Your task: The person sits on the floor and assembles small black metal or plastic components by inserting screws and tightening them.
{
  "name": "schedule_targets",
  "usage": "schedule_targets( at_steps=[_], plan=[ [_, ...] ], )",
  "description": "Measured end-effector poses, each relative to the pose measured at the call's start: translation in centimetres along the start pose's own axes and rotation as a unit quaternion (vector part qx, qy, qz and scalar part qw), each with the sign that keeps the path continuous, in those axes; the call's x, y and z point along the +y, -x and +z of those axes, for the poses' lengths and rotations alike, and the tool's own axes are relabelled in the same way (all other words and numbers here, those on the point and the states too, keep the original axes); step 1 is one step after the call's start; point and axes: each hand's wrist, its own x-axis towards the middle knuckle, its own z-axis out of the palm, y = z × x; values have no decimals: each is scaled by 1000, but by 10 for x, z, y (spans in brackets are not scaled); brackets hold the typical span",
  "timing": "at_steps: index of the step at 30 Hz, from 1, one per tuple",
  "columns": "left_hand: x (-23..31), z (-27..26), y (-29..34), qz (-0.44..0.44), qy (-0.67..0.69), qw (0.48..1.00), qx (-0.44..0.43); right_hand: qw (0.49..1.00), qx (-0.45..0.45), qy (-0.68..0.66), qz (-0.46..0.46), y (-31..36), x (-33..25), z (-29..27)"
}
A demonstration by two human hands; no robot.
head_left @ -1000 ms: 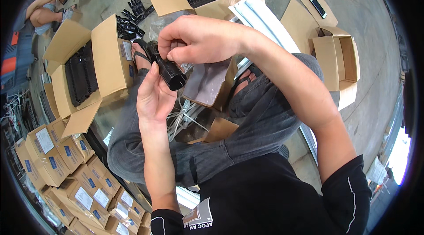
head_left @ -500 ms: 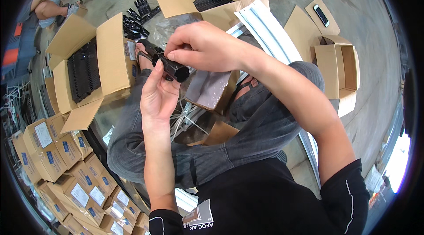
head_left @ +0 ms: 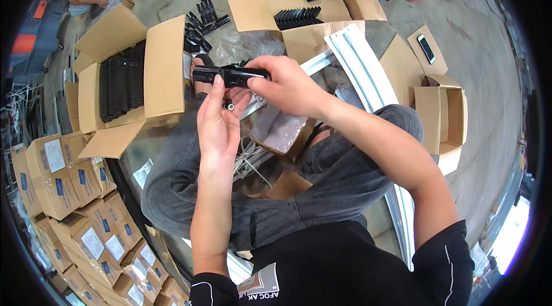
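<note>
Both hands hold a glossy black tubular bracket [head_left: 234, 76] level above my crossed legs. My left hand [head_left: 217, 119] supports it from below, thumb pressed against its side. A small bolt-like piece [head_left: 229, 106] with a pale round end shows just under the bracket, by the left fingers; whether it is attached cannot be made out. From the right, my right hand [head_left: 286, 83] grips the other end between thumb and fingers. Similar black brackets [head_left: 206, 18] lie in a loose pile on the floor beyond my hands.
An open carton [head_left: 164, 73] packed with black parts stands left; another [head_left: 253, 12] holds brackets ahead. White metal profiles [head_left: 362, 64] lie at right, near a phone [head_left: 426, 48] on cardboard and a small box [head_left: 428, 116]. Stacked cartons [head_left: 86, 191] fill the lower left. Other people sit nearby.
The bracket has turned from slanting toward me to lying nearly level across my view. My right hand has shifted to its right end, and the bolt-like piece now shows clearly below.
</note>
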Motion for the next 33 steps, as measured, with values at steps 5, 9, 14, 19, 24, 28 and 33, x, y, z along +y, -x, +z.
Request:
schedule_targets(
  at_steps=[5, 9, 14, 19, 24, 28, 33],
  plan=[
    [-3, -3, 1, 19, -12, 1000, 8, 958, -61, -224, 170, -3, -1, -4],
    [-11, -13, -1, -24, 18, 998, 47, 903, -80, -363, 213, -3, 1, -3],
    [-14, -8, -2, -32, 19, 999, -27, 935, -92, -288, 185, -3, -6, -1],
    [-13, -8, -1, -3, 40, 999, 8, 986, -79, -116, 86, -5, -8, 1],
    [-9, -10, -3, -2, 63, 998, 18, 1000, -28, -10, 0, -4, -19, 5],
    [-3, -11, -6, 16, 109, 992, 61, 979, 67, 169, -92, 8, -21, 9],
    [-7, -14, -6, -5, 124, 992, 18, 953, 17, 206, -222, 21, -1, 40]
  ],
)
